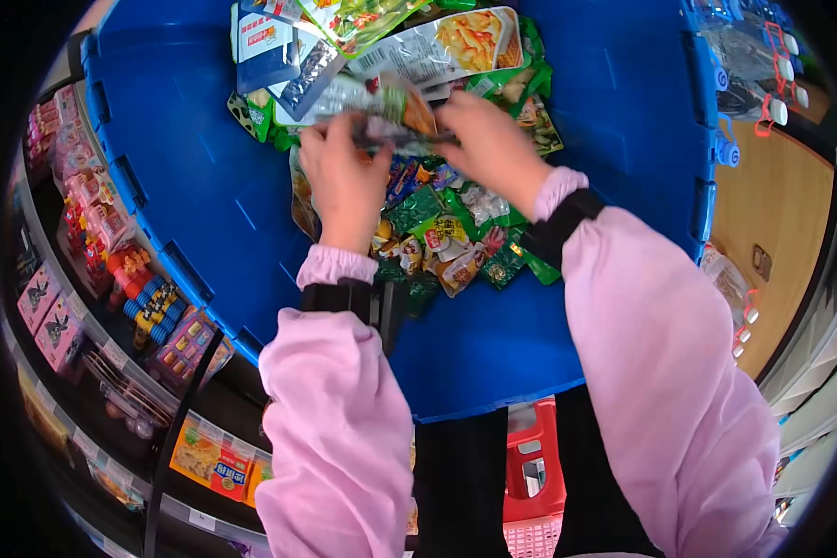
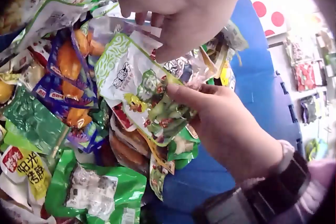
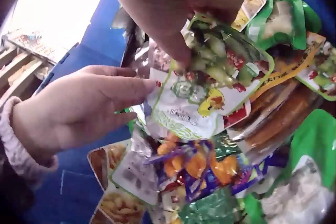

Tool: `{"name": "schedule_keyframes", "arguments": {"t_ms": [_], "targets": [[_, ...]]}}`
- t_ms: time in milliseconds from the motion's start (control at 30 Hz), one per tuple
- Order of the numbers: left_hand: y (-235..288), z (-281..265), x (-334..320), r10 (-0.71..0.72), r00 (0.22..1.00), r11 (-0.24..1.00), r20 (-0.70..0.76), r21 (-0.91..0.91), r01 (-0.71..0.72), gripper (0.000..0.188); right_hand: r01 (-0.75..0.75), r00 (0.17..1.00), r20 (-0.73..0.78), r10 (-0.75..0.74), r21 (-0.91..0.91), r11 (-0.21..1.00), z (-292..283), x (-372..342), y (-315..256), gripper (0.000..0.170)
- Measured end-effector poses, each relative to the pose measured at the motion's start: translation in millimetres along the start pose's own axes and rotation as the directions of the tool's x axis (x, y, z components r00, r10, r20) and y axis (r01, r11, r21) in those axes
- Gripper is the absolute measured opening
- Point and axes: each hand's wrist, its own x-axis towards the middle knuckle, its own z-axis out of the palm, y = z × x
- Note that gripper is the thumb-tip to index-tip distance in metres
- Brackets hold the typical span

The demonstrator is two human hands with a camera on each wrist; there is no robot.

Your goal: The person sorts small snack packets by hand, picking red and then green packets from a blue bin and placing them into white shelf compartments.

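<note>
A white-and-green pack of green vegetables (image 2: 152, 90) is tilted above a heap of snack packs in the blue bin. My right hand (image 2: 231, 124) grips its vegetable end, thumb on the front; the right wrist view shows the same hand (image 3: 184, 3) large at the top. At the white end, my left hand (image 3: 84, 103) pinches the edge; in the left wrist view this hand (image 2: 184, 3) hangs close over that end. From the head, both hands, left (image 1: 344, 181) and right (image 1: 493, 149), are over the heap, and the pack (image 1: 395, 107) between them is blurred.
The blue bin (image 1: 493, 349) surrounds the heap. Shelves of packaged goods (image 1: 219, 460) stand left, bottles (image 1: 758, 102) lie along the right side, and a red basket (image 1: 535, 484) is below the bin. A fries pack (image 1: 446, 46) lies behind my hands.
</note>
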Motion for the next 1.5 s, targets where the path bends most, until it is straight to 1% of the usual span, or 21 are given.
{"name": "schedule_keyframes", "arguments": {"t_ms": [100, 133, 167, 200, 333, 400, 500, 633, 833, 900, 1000, 1033, 1133, 1167, 1200, 1233, 1267, 1300, 1333, 1400, 1500], "targets": [[3, -9, -17, 0.161, 0.976, 0.985, 0.146, 0.042, -0.169, 0.032, 0.074, 0.997, -0.012, -0.075, -0.098, 0.992, 8, -23, -3, 0.013], [2, -10, -22, 0.119, 0.971, 0.993, 0.208, -0.012, -0.119, 0.033, 0.104, 0.994, -0.031, -0.109, -0.126, 0.987, 9, -26, -5, 0.012], [0, -9, -27, 0.079, 0.959, 0.996, 0.271, -0.064, -0.064, 0.034, 0.063, 0.988, 0.15, -0.045, -0.12, 0.991, 10, -27, -5, 0.024], [-3, -8, -32, 0.044, 0.941, 0.994, 0.334, -0.112, -0.007, 0.034, 0.1, 0.984, 0.157, -0.079, -0.132, 0.986, 12, -28, -6, 0.022], [-5, -22, -50, 0.07, 0.968, 0.994, 0.239, -0.103, -0.046, 0.037, 0.247, 0.957, 0.2, -0.21, -0.181, 0.952, 13, -34, -22, 0.013], [-6, -36, -57, 0.076, 0.959, 0.994, 0.271, -0.095, -0.052, 0.036, 0.282, 0.927, 0.287, -0.239, -0.119, 0.952, 12, -39, -31, 0.015], [-1, -54, -67, 0.085, 0.945, 0.996, 0.317, -0.011, -0.086, 0.035, 0.353, 0.909, 0.274, -0.315, -0.099, 0.93, 22, -50, -39, 0.017], [3, -66, -82, 0.097, 0.923, 0.992, 0.372, 0.04, -0.12, 0.034, 0.361, 0.832, 0.462, -0.308, -0.029, 0.932, 26, -63, -47, 0.021], [17, -72, -90, 0.038, 0.898, 0.991, 0.438, 0.099, -0.09, 0.028, 0.324, 0.875, 0.387, -0.293, -0.017, 0.946, 40, -79, -43, 0.024], [33, -89, -89, -0.001, 0.874, 0.975, 0.486, 0.193, -0.107, 0.026, 0.359, 0.83, 0.468, -0.302, -0.036, 0.933, 39, -82, -43, 0.025], [36, -101, -81, -0.106, 0.84, 0.994, 0.532, 0.055, 0.09, 0.029, 0.385, 0.785, 0.516, -0.344, 0.029, 0.922, 41, -89, -40, 0.03], [40, -100, -69, -0.18, 0.789, 0.977, 0.587, 0.011, 0.214, 0.033, 0.388, 0.774, 0.519, -0.363, 0.065, 0.919, 43, -91, -38, 0.032], [38, -54, -52, 0.043, 0.927, 0.999, 0.373, -0.042, -0.03, 0.035, 0.259, 0.815, 0.472, -0.335, 0.22, 0.941, 55, -88, -32, 0.022], [36, -37, -45, 0.162, 0.922, 0.984, 0.351, 0.011, -0.177, 0.034, 0.013, 0.856, 0.504, -0.117, 0.206, 0.979, 46, -80, -38, 0.025], [33, -21, -38, 0.278, 0.9, 0.946, 0.335, 0.067, -0.317, 0.033, -0.079, 0.925, 0.381, -0.002, 0.196, 0.977, 42, -74, -38, 0.023], [29, -7, -32, 0.291, 0.894, 0.93, 0.341, 0.118, -0.348, 0.035, -0.174, 0.918, 0.371, 0.141, 0.057, 0.983, 46, -60, -31, 0.023], [25, 5, -28, 0.303, 0.886, 0.91, 0.351, 0.167, -0.378, 0.037, -0.08, 0.989, 0.117, 0.091, -0.101, 0.992, 45, -51, -26, 0.018], [20, 13, -26, 0.314, 0.877, 0.887, 0.364, 0.218, -0.408, 0.039, -0.009, 0.99, 0.134, 0.043, -0.241, 0.97, 38, -47, -19, 0.021], [14, 16, -25, 0.286, 0.868, 0.867, 0.407, 0.275, -0.415, 0.039, 0.072, 0.983, -0.135, -0.127, -0.355, 0.932, 48, -43, -9, 0.014], [-1, 16, -24, 0.223, 0.845, 0.814, 0.487, 0.384, -0.436, 0.039, 0.192, 0.921, -0.206, -0.331, -0.499, 0.845, 57, -30, 12, 0.015], [-14, 5, -23, 0.179, 0.851, 0.79, 0.495, 0.443, -0.423, 0.041, 0.151, 0.945, -0.168, -0.281, -0.539, 0.829, 67, -16, 22, 0.013]]}}
